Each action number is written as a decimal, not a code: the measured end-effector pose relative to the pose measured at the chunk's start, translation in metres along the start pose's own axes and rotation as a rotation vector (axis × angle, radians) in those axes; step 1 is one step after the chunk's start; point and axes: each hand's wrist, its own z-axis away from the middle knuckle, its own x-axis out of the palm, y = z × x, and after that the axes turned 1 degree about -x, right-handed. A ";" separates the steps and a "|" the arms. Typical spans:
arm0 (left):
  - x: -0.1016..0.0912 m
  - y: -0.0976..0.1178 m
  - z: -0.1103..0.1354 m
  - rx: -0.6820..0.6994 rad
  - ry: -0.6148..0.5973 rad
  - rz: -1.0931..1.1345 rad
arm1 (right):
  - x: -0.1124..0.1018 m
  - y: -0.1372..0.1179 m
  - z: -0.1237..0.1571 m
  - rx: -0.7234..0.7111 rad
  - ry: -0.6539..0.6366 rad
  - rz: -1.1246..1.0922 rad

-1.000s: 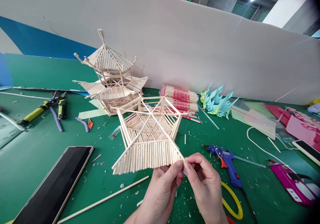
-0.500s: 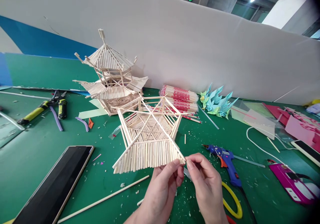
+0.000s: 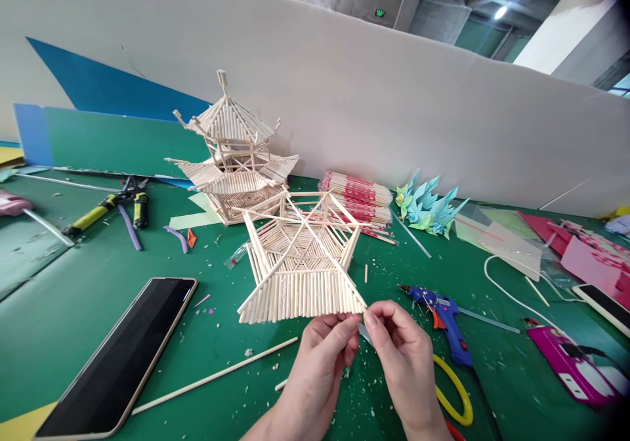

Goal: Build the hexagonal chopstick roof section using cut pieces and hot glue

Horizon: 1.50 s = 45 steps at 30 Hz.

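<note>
A hexagonal roof section made of thin wooden sticks (image 3: 301,264) is held tilted above the green table. My left hand (image 3: 319,369) pinches its near right corner from below, thumb and fingers closed on the stick ends. My right hand (image 3: 403,356) is closed in a pinch at the same corner tip, fingertips touching the end of a rib. Behind the section stands a two-tier stick pagoda (image 3: 236,162).
A blue glue gun (image 3: 443,319) with a yellow cable lies right of my hands. A dark tablet (image 3: 123,352) and a long loose stick (image 3: 216,375) lie at left. Yellow-handled pliers (image 3: 111,205), wrapped stick bundles (image 3: 357,198), paper cranes (image 3: 426,205) and pink paper (image 3: 590,251) sit further back.
The view has shifted slightly, so everything sits a little to the right. My hands keep pinching the same corner; the roof section looks lowered a little and flatter.
</note>
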 end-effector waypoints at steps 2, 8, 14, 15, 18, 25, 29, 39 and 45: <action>0.001 0.001 -0.001 0.016 -0.016 -0.007 | 0.000 -0.001 -0.001 0.009 0.004 0.013; 0.005 0.002 -0.005 0.031 -0.028 0.003 | 0.002 0.003 -0.002 0.030 -0.005 -0.008; 0.005 0.001 -0.010 0.029 -0.020 0.045 | 0.002 0.004 -0.002 0.024 0.008 0.020; 0.005 0.001 -0.010 0.029 -0.018 0.052 | 0.002 0.004 -0.003 0.017 0.006 0.029; 0.005 0.001 -0.010 0.024 -0.012 0.067 | 0.002 0.005 -0.003 0.021 -0.003 0.046; 0.006 0.001 -0.010 0.019 -0.017 0.087 | 0.004 0.010 -0.002 0.047 0.002 0.002; 0.005 0.001 -0.009 0.002 0.000 0.116 | 0.004 0.009 -0.002 0.025 -0.023 -0.048; 0.005 0.003 -0.005 -0.007 -0.018 0.056 | 0.005 0.006 -0.002 0.011 -0.046 -0.092; 0.007 0.000 -0.004 -0.003 -0.044 0.032 | 0.004 0.006 -0.001 -0.077 0.040 -0.019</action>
